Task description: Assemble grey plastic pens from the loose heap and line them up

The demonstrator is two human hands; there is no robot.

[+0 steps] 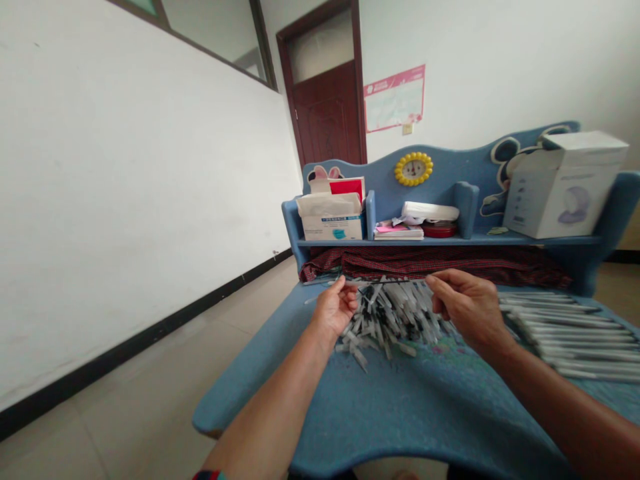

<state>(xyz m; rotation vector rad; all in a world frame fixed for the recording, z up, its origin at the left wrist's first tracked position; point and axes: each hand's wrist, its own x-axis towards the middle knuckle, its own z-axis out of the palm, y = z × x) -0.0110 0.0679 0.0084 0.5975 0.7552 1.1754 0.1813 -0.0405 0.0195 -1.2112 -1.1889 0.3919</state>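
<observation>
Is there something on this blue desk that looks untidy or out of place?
Yes. A loose pile of grey pen parts lies jumbled between the left hand and right hand, while the pens to the right lie in neat rows.

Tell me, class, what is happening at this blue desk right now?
A person sits at a blue desk and holds one thin dark rod level between both hands: the left hand pinches one end, the right hand the other. Under it lies a loose heap of grey pen parts. To the right, a row of assembled grey pens lies side by side. On the shelf behind stand a box of masks and a white carton.
</observation>
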